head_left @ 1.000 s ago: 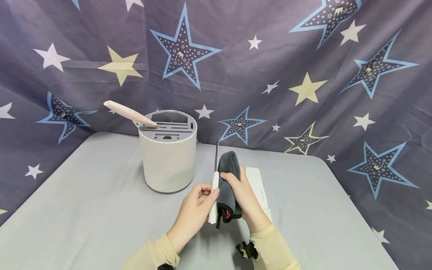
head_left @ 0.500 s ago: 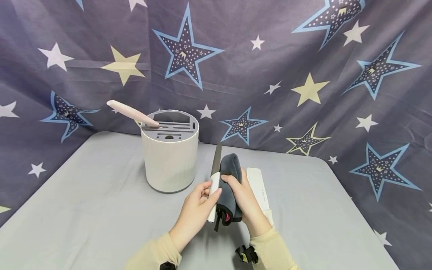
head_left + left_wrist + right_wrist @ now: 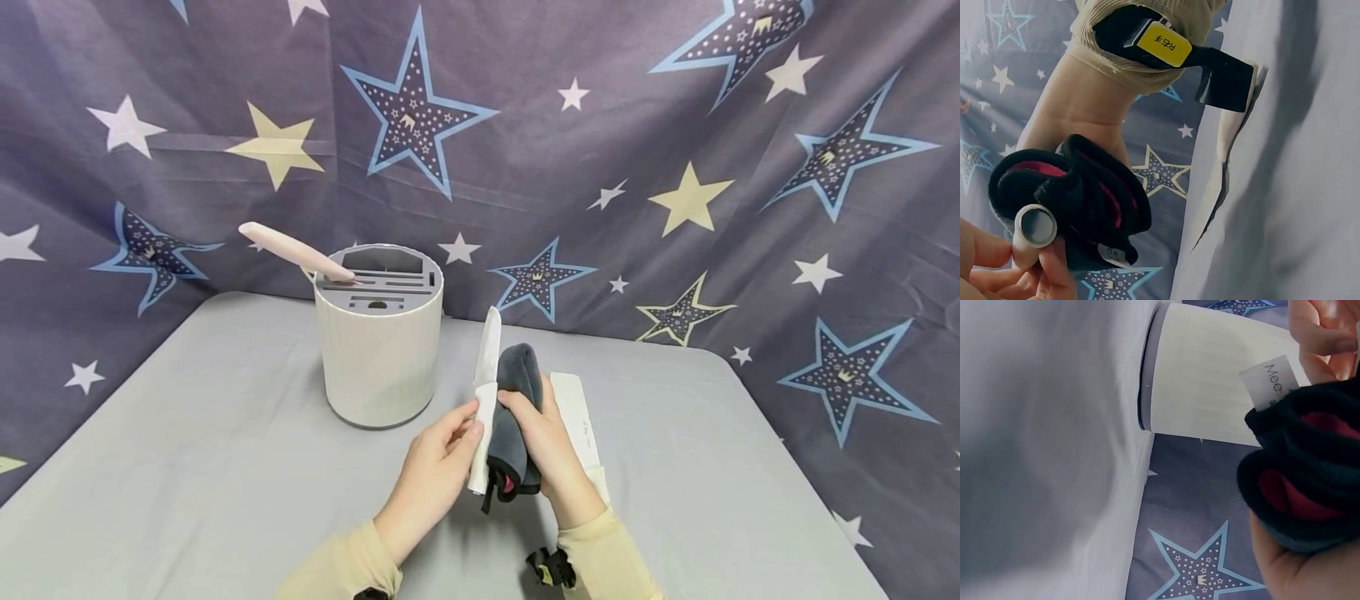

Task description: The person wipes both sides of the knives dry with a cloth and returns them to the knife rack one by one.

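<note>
My left hand (image 3: 432, 463) pinches the white handle of a knife (image 3: 487, 358) between thumb and fingers. The blade points up and away, its flat side facing the head view. Close against the handle's right side, my right hand (image 3: 551, 446) grips a folded dark grey cloth (image 3: 517, 375) with black edging. Pink lining shows in the folds of the cloth (image 3: 1066, 187) in the left wrist view, beside the round end of the knife handle (image 3: 1036, 226). A white tag hangs from the cloth (image 3: 1297, 469) in the right wrist view. Most of my right fingers are hidden behind it.
A white ribbed knife block (image 3: 381, 358) with a slotted grey top stands left of the hands. One pale pink-handled knife (image 3: 296, 252) leans out of it. A white cleaver-shaped knife (image 3: 573, 417) lies on the grey-covered table (image 3: 210, 467), right of the right hand.
The knife in my left hand has turned about its length, from edge-on to showing its flat blade. Both hands have stayed nearly in place, with the cloth still in my right hand.
</note>
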Tool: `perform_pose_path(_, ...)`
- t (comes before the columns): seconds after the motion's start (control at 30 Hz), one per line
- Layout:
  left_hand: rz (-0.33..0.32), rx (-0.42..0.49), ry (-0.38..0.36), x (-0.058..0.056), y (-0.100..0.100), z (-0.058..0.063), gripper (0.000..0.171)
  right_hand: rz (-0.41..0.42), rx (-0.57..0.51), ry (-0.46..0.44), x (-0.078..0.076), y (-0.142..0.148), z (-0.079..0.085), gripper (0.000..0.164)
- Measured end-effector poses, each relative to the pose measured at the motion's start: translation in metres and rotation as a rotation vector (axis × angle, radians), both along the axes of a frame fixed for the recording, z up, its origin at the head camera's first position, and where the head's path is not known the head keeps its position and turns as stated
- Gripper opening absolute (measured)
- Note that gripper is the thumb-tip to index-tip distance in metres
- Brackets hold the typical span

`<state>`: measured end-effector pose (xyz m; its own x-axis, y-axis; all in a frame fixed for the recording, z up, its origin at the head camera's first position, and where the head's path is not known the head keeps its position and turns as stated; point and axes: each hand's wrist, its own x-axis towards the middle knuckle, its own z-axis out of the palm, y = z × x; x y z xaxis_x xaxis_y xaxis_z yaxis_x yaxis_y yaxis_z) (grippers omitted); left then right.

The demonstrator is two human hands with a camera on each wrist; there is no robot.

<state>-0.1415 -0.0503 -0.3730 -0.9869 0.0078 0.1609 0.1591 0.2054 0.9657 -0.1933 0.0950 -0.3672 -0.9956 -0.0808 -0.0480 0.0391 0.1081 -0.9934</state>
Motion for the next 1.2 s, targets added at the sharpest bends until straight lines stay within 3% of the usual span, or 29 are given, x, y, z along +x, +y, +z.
perform_pose_path(0.2, 0.042, -0.078, 0.048, -0.004, -0.001, 0.000, 0.042, -0.004, 0.010, 0.002, 0.001, 0.001, 0.002, 0.065)
perform_pose_path(0.37, 0.035, -0.080, 0.051, -0.005, 0.001, 0.000, 0.041, -0.004, -0.009, 0.010, 0.002, 0.001, 0.004, 0.062)
perform_pose_path(0.7, -0.015, -0.006, 0.019, -0.004, 0.001, 0.002, 0.040, -0.001, -0.049, -0.023, 0.005, 0.001, 0.004, 0.061)
perform_pose_path(1.2, -0.037, 0.013, 0.022, -0.030, -0.001, 0.010, 0.040, 0.039, -0.049, -0.043, 0.009, 0.000, 0.006, 0.060)
